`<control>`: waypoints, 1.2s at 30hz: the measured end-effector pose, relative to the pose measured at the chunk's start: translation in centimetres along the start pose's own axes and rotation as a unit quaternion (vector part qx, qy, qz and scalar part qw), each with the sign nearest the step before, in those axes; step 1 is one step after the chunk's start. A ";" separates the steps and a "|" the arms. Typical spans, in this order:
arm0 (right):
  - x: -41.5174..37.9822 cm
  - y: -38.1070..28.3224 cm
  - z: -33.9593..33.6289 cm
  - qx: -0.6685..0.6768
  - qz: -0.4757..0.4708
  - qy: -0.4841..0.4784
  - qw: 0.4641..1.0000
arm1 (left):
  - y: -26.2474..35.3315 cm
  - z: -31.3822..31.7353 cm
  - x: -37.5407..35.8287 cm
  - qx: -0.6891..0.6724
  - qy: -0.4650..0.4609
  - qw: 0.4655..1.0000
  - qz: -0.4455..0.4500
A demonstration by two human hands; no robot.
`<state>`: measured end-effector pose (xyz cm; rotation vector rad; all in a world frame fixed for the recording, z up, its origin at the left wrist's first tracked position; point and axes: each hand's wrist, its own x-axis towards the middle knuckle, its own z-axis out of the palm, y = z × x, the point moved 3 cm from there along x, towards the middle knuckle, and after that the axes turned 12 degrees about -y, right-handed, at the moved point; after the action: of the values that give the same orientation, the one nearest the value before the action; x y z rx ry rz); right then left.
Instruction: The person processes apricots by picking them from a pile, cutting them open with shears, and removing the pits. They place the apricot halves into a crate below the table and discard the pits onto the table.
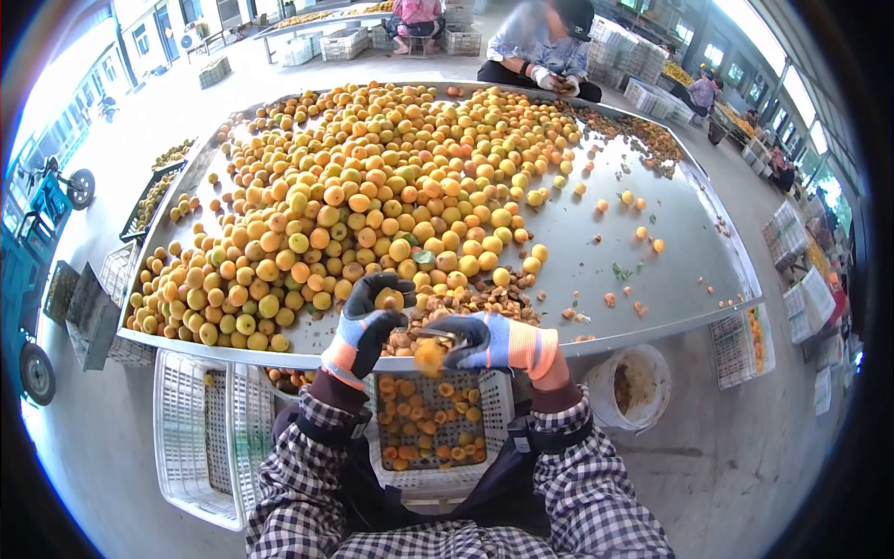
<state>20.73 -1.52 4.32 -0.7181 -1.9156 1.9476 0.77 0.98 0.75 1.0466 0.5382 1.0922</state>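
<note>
Head view: one yellow-orange fruit (pixel 388 298) sits in the pinched grip of the left hand (pixel 368 326), over the table's (pixel 596 265) near edge; it looks round, without a discernible long axis or direction. The right hand (pixel 486 341) closes around a thin tool (pixel 438 333) pointing left, beside a blurred orange piece (pixel 429 356). Split fruit (pixel 407 410) partly fills the crate (pixel 500 401); a far larger whole-fruit heap (pixel 372 186) looks uncut.
</note>
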 end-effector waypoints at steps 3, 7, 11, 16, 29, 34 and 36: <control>0.2 0.2 -1.6 0.032 -0.022 0.104 0.994 | -0.1 0.4 -0.3 0.010 -0.053 0.998 -0.035; 1.1 0.5 -2.4 0.089 -0.235 0.312 0.916 | -1.0 2.4 -0.5 -0.014 -0.065 0.995 -0.069; 1.4 -1.0 -1.2 0.175 -0.393 0.343 0.835 | -3.2 2.8 -0.2 0.017 -0.128 0.987 -0.096; 1.4 -1.0 -1.0 0.171 -0.405 0.381 0.813 | -4.9 3.1 -0.4 0.051 -0.102 0.985 -0.130; 1.9 -0.4 -0.1 0.049 -0.422 0.348 0.836 | -5.5 4.0 0.0 0.192 -0.135 0.971 -0.044; 2.6 0.6 -0.3 -0.010 -0.403 0.372 0.836 | -5.5 3.9 0.2 0.221 -0.144 0.964 -0.039; 2.2 -0.4 -0.2 0.057 -0.423 0.354 0.832 | -5.0 3.9 0.1 0.206 -0.145 0.966 -0.062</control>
<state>19.00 -0.08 4.46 -0.3559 -1.2812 1.0111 6.18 -0.95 -1.94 1.4875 0.5980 0.7123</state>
